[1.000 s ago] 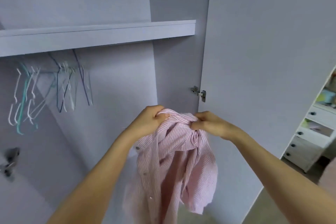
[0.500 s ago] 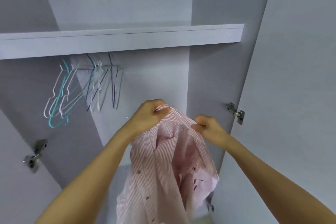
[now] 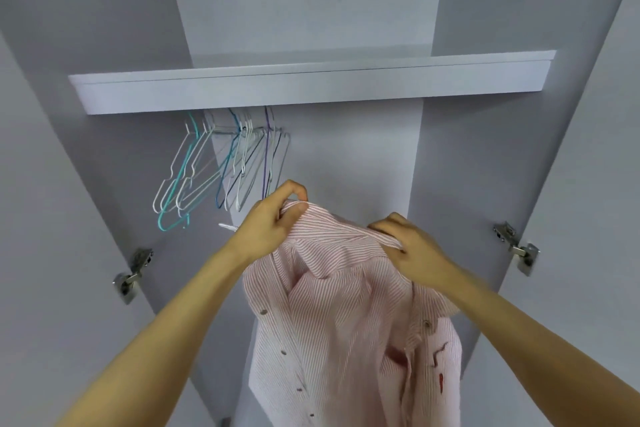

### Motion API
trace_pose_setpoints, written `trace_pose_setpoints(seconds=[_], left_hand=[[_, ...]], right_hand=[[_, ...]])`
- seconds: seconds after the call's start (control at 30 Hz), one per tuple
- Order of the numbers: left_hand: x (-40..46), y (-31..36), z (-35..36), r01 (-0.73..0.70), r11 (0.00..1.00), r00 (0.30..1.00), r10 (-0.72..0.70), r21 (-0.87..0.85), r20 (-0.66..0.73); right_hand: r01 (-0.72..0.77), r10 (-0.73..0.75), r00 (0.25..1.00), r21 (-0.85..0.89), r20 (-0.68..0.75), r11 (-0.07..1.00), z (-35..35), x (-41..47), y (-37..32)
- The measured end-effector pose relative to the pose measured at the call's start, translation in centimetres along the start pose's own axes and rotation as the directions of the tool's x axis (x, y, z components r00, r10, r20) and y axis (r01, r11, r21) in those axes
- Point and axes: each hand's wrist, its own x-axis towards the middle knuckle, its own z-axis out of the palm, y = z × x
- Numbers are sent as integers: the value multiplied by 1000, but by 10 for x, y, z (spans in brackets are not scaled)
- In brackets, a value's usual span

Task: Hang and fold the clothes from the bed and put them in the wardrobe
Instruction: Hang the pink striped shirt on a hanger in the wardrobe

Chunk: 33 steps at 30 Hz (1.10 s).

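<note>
Centrally, pink-and-white striped shirt (image 3: 346, 305) held up in front of open wardrobe (image 3: 311, 10), draped from frame centre down to 6 o'clock. Left hand (image 3: 268, 222) at about 11 o'clock of the shirt, fingers curled, pinching the top edge of the fabric. Right hand (image 3: 412, 250) at about 1 o'clock of the shirt, fingers curled, gripping the collar area. Small buttons down the left placket; small red marks on the fabric near 5 o'clock, too small to read as writing. No legible brand or label. White tip of a hanger (image 3: 228, 226) sticking out at 9 o'clock of the left hand; rest hidden. Bunch of empty wire hangers (image 3: 214, 170) (white, teal, blue, purple) hanging under the shelf (image 3: 311, 87), at 10 o'clock of the left hand. 2 metal hinges: left hinge (image 3: 133, 272) at 9 o'clock, right hinge (image 3: 516, 246) at 3 o'clock.
</note>
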Motion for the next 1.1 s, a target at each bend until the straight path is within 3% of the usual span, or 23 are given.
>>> trace_pose_setpoints(seconds=[0.13, 0.23, 0.3, 0.43, 0.5, 0.63, 0.8, 0.87, 1.03, 1.1], left_hand=[[-12, -6, -6, -61, 983, 997, 54, 176, 46], [-19, -8, -2, -49, 891, 995, 4, 452, 101], [-19, -8, -4, 41, 817, 996, -80, 575, 43], [-23, -21, -19, 184, 760, 975, -220, 623, -20], [-30, -27, -26, 205, 749, 972, -232, 630, -41], [-43, -40, -39, 286, 843, 954, -296, 455, -53], [-60, -50, -48, 267, 915, 964, -254, 302, -83], [-59, -50, -50, 288, 869, 958, -261, 403, -120], [-57, -53, -48, 277, 713, 960, -238, 644, -150], [-58, -59, -48, 307, 595, 927, -364, 743, -92]], right_hand=[[-47, 47, 999, -118, -1, 992, -4, 8, 3], [-91, 87, 996, -193, -29, 977, -3, 14, 0], [-79, 54, 989, -187, -137, 979, -3, 17, -7], [-76, 52, 932, -53, -358, 996, -5, 22, -12], [-68, 70, 947, 18, -313, 998, -4, 23, -11], [-31, 55, 984, 141, -169, 990, -1, 24, -3], [65, -57, 994, -85, 94, 994, -5, 23, 10], [35, -18, 991, -124, 133, 992, -2, 23, 14], [-149, 160, 987, -239, 30, 960, 8, 24, 15], [-133, 141, 990, -194, 30, 972, 7, 26, 3]])
